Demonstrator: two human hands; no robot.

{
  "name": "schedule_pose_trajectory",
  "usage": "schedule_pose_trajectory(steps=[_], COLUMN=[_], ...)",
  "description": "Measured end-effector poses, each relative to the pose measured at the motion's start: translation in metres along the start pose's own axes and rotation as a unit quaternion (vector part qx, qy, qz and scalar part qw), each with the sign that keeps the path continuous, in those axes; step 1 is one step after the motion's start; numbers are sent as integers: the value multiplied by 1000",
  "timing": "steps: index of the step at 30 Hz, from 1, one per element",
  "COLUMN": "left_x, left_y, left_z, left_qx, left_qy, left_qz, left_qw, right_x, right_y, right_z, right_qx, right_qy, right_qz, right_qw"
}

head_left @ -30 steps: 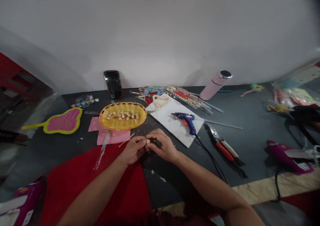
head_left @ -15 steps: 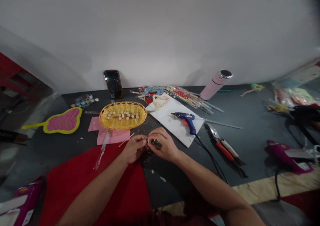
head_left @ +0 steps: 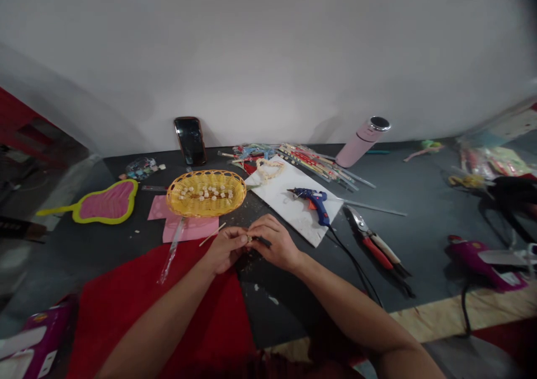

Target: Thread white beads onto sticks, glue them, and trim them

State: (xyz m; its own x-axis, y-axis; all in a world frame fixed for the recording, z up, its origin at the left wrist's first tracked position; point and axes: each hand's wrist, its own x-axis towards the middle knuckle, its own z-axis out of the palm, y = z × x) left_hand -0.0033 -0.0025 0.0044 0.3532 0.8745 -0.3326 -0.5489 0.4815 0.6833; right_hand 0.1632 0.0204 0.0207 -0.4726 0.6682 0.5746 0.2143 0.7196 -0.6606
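At left, a yellow woven basket (head_left: 201,210) holds small, pale, knobbly bits (head_left: 213,198). Right of it, the left hand (head_left: 227,249) pinches thumb and fingers together on 1 tiny piece (head_left: 249,239), cream-coloured, partly covered, its finer shape too small to tell. It sits between the 2 hands. The right hand (head_left: 276,243) curls closed around a slim dark tool (head_left: 264,241). Farther right, a blue glue gun (head_left: 318,199) rests on a white board (head_left: 308,229).
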Motion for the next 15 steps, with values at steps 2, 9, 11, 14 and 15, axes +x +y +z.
schedule_pose_trajectory(steps=[2, 9, 11, 14, 15], left_x=[0, 0, 0, 0, 0], left_y=[0, 0, 0, 0, 0], left_z=[0, -1, -1, -1, -1], left_qx=[2, 4, 4, 1, 0], left_qy=[-1, -16, -16, -11, -9], left_qz=[0, 5, 2, -3, -3], left_qw=[1000, 1000, 1000, 1000, 1000], right_x=[1, 3, 2, 1, 0], right_y=[-2, -3, -2, -1, -1], right_z=[0, 0, 0, 1, 1], right_qx=[4, 7, 9, 10, 11], right_qy=[2, 5, 3, -2, -5], right_qz=[-3, -11, -11, -10, -8], right_qw=[1000, 1000, 1000, 1000, 1000])
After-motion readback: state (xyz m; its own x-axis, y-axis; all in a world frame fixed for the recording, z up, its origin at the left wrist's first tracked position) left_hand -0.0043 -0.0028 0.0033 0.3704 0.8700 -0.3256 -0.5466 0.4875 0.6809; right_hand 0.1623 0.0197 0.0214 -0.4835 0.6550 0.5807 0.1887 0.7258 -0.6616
